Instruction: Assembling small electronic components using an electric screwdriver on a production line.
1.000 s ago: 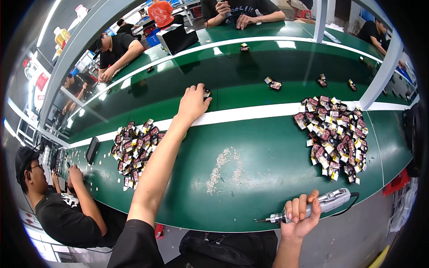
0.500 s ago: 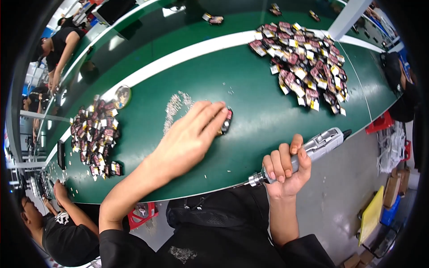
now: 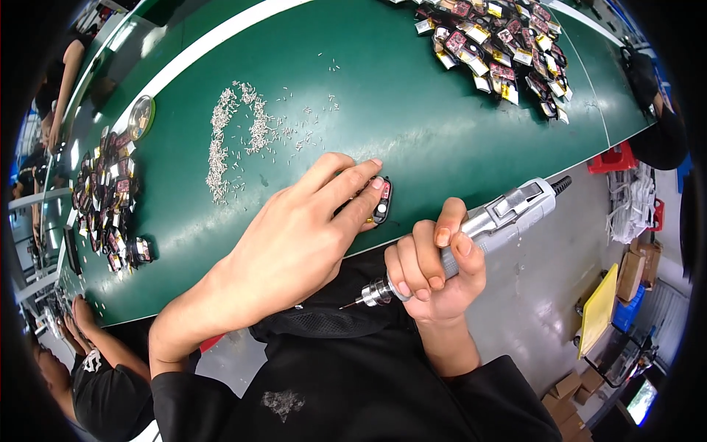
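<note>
Near the front edge of the green table, my left hand bends its fingers over a small black electronic unit with a reddish circuit board. Much of that unit is hidden under the fingers. My right hand is wrapped round a grey electric screwdriver, held off the table's front edge. Its thin bit points left, toward my body, apart from the unit. Beyond my left hand lie many loose small silver screws, heaped in a curved band with some scattered to the right.
Similar units are piled at the far right and at the left. A round, clear-topped container stands by the left pile. A co-worker sits at left. A yellow board and cardboard boxes are off to the right.
The view has shifted, with the table edge nearer my hands. My left hand has drawn the unit toward the front edge. The screwdriver is still in my right hand.
</note>
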### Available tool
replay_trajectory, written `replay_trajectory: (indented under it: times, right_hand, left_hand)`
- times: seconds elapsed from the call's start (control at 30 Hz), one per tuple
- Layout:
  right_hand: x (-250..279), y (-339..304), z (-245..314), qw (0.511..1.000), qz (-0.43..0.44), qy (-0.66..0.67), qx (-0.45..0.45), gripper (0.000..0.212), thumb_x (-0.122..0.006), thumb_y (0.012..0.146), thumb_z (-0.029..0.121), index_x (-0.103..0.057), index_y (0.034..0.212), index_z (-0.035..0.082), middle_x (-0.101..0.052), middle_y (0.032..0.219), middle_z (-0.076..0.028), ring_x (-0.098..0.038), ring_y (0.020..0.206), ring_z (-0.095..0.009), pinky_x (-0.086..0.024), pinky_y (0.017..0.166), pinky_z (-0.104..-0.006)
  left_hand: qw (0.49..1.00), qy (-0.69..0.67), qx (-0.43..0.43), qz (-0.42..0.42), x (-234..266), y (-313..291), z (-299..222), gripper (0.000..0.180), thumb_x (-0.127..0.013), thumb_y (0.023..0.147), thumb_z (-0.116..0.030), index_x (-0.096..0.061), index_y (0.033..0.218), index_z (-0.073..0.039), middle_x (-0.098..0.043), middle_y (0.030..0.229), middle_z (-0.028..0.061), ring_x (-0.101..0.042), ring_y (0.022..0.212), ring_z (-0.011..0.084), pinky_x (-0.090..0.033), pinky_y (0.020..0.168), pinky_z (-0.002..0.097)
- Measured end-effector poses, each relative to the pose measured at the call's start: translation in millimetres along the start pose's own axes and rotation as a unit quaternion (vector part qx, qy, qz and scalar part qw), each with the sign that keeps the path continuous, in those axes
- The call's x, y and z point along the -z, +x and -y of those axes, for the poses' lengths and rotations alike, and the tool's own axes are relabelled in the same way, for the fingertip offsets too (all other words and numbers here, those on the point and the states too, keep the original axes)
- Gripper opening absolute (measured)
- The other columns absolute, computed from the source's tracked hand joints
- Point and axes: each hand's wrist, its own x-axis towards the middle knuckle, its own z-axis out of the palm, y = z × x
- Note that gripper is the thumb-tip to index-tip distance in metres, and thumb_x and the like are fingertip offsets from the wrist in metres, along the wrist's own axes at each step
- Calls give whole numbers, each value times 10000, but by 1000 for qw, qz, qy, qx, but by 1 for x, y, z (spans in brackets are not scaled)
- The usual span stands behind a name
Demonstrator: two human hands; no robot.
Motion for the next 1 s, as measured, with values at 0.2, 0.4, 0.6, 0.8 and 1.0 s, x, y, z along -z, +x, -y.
replay_trajectory:
  times: [0.2,0.4,0.6,0.8,1.0]
  right_hand:
    - [-3,-2,-9,999,-28,-21,7,79,-427,929,139,-460,917,68,-387,508,-8,-369,387,-115,-389,454,-281]
    - [-12,-2,-16,989,-125,-81,18,60,-431,920,113,-435,916,53,-385,511,-24,-377,392,-123,-392,447,-291]
    - [-12,-2,-16,985,-141,-100,4,62,-427,913,114,-415,929,55,-388,518,-31,-383,393,-129,-389,427,-280]
    - [-8,0,-10,988,-127,-83,5,60,-421,908,110,-420,932,56,-389,516,-29,-373,386,-126,-381,412,-280]
    - [-15,23,48,986,48,-157,32,162,-465,957,230,-439,965,71,-403,543,-5,-397,409,-112,-395,455,-272]
  left_hand:
    - [994,64,-45,-77,-16,0,5,372,-662,644,33,-611,1010,74,-606,1058,142,-578,895,290,-526,679,345]
    - [972,155,-114,-136,-28,0,9,364,-639,586,4,-627,939,96,-631,988,167,-616,815,267,-537,576,324]
    - [956,191,-160,-156,-35,-2,6,344,-620,556,-1,-618,873,133,-631,939,214,-632,804,299,-548,621,326]
    - [971,156,-127,-126,-35,-6,2,366,-634,559,-1,-610,898,134,-620,989,220,-622,850,311,-548,640,339]
    - [988,101,-104,-57,-24,-11,2,468,-678,565,-6,-580,997,144,-586,1096,234,-594,919,328,-547,675,356]
